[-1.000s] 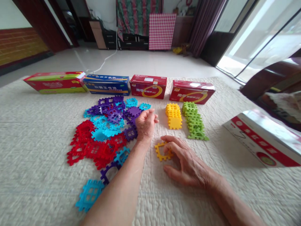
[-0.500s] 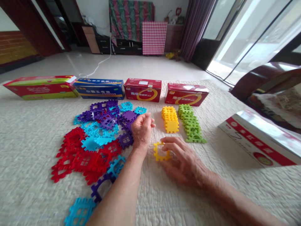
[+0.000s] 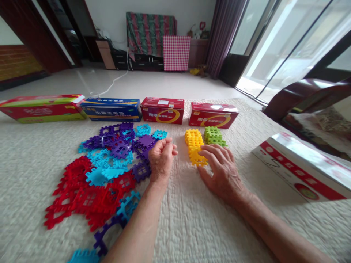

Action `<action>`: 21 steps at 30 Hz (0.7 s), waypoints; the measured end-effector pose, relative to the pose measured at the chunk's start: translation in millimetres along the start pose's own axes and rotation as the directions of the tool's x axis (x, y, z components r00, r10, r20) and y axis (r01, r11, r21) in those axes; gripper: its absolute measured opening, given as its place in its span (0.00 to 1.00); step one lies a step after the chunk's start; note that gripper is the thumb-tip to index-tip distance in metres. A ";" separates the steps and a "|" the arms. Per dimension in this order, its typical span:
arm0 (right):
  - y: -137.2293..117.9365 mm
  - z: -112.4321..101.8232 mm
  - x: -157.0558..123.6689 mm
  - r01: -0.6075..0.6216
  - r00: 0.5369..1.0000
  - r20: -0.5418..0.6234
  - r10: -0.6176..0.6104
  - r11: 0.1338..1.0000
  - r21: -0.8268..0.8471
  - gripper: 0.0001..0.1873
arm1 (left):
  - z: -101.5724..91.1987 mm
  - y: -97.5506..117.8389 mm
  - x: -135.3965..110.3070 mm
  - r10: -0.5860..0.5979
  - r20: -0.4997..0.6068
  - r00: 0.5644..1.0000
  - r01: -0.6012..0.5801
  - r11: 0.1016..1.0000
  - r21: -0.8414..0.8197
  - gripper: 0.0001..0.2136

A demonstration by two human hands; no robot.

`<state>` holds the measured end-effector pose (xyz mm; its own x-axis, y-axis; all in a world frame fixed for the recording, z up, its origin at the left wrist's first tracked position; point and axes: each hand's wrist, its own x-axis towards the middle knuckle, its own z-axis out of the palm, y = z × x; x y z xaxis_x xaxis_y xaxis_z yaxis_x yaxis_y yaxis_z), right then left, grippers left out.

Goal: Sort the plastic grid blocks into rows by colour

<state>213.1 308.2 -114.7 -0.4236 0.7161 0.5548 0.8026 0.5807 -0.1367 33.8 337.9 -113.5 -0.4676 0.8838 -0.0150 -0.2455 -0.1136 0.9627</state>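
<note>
My right hand [image 3: 221, 171] pinches the near edge of a yellow notched building tile [image 3: 196, 157] between thumb and fingers. That tile lies over the near end of an overlapping row of yellow tiles [image 3: 193, 136]. Green tiles [image 3: 213, 134] form another row beside it, its near part hidden behind my fingers. My left hand [image 3: 161, 160] is closed with curled fingers, next to the purple tiles [image 3: 141, 171]; whatever is inside it is hidden. Left of it spreads a loose heap of red tiles [image 3: 90, 199], light blue tiles [image 3: 98, 176] and more purple ones.
Along the far edge of the quilted cover [image 3: 192, 226] stand a red-and-green box [image 3: 44, 109], a blue box [image 3: 111, 110] and two red boxes, one left [image 3: 162, 111] and one right [image 3: 213, 116]. A white-and-red box [image 3: 298, 168] is at the right, near a dark wooden armrest [image 3: 298, 93].
My right hand has moved forward, bringing the yellow tile from the bare cover onto the near end of the yellow row. The left hand stays closed in about the same place. The view has tilted slightly up.
</note>
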 end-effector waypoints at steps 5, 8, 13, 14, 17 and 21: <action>-1.5 1.6 2.3 0.038 0.999 -0.028 -0.038 0.999 -0.005 0.20 | -1.0 -3.3 0.8 0.011 0.013 1.000 -0.011 1.000 0.018 0.08; -11.5 2.1 1.5 0.108 0.993 -0.059 -0.105 0.993 0.050 0.17 | -0.3 -3.4 -1.3 0.034 0.049 0.998 -0.037 0.998 0.052 0.08; -31.3 4.5 -5.8 0.233 0.963 0.056 -0.263 0.921 0.313 0.15 | 2.3 -2.6 -6.0 0.109 0.092 0.990 -0.121 0.983 0.139 0.07; -33.2 5.3 -7.0 0.239 0.950 0.104 -0.295 0.899 0.366 0.14 | 2.5 -2.9 -6.1 0.109 0.091 0.990 -0.122 0.981 0.150 0.07; -35.4 6.1 -7.7 0.214 0.926 0.186 -0.328 0.863 0.457 0.11 | 2.4 -4.3 -4.9 0.094 0.082 0.992 -0.105 0.983 0.151 0.08; -38.5 1.3 -4.2 0.156 0.929 0.227 -0.294 0.864 0.479 0.10 | 1.6 -5.6 -4.1 0.095 0.066 0.993 -0.105 0.980 0.170 0.08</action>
<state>183.5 283.3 -112.8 -0.7243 0.5824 0.3689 0.4263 0.7989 -0.4242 38.4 335.6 -118.3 -0.4320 0.8970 0.0940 -0.0477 -0.1267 0.9908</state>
